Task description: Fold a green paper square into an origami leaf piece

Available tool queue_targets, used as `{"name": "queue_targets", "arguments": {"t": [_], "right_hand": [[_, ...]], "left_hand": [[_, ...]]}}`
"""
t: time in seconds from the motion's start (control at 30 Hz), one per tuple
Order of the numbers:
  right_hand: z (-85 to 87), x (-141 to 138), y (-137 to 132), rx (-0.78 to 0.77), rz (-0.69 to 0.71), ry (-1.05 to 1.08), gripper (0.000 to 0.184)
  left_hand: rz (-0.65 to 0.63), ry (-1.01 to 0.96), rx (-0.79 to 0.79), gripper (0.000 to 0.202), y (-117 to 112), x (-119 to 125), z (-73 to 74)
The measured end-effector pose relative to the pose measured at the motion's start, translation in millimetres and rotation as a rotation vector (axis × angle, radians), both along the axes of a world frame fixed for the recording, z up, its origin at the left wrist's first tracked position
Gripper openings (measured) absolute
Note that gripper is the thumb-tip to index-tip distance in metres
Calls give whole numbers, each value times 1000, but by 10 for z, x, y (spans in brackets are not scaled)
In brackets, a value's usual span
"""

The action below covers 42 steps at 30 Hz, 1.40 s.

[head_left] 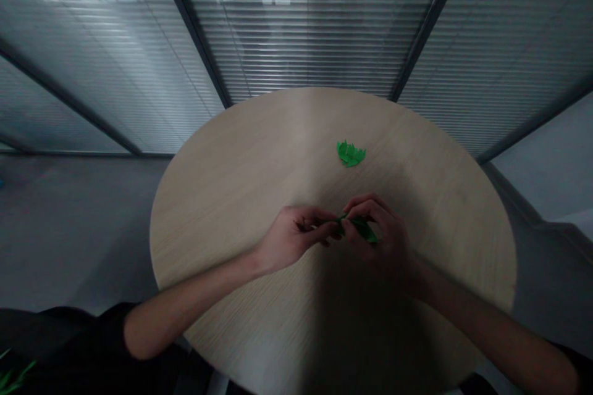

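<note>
Seen from the head camera, a small dark-green leaf-like piece point(365, 231) is held between two bare hands above the middle of a round, pale wood-grained table point(217, 197). One end of the piece is pinched by the thumb and fingertips of the left hand point(299, 234); the rest is gripped by the bent fingers and thumb of the right hand point(386, 237), by which it is partly hidden. The fingertips of both hands are brought close together, though whether they touch cannot be told. Beyond the right hand, well apart from it, a small cluster of bright-green leaf-shaped pieces point(351, 155) is seen lying on the tabletop. A dark shadow is cast across the near part of the table. The far side is backed by glass panels with slatted blinds point(296, 62), divided by dark frames point(197, 28), and grey floor point(60, 216) is seen at left.
</note>
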State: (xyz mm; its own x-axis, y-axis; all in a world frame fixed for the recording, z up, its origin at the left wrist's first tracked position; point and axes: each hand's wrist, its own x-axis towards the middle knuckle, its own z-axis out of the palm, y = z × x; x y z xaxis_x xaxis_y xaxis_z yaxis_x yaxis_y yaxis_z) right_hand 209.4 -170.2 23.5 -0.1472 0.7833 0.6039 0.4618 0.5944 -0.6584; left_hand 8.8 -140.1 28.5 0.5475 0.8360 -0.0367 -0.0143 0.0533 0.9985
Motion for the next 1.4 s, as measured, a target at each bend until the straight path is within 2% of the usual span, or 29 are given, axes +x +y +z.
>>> {"name": "queue_targets", "arguments": {"t": [0.23, 0.4, 0.57, 0.7, 0.97, 1.4], "right_hand": [[-6, -6, -6, -33, -21, 4, 10], [9, 10, -8, -56, -16, -78, 18], [18, 23, 14, -29, 44, -119, 9], [20, 28, 15, -30, 34, -139, 9], [5, 36, 28, -13, 27, -136, 9], [36, 42, 24, -12, -5, -125, 9]], "left_hand": [[1, 26, 34, 18, 3, 0, 27], [7, 96, 98, 20, 2, -32, 23], [13, 150, 205, 20, 1, -57, 40], [15, 190, 259, 19, -1, -56, 73], [102, 266, 304, 19, 1, -53, 93], [108, 137, 99, 20, 13, -33, 80]]}}
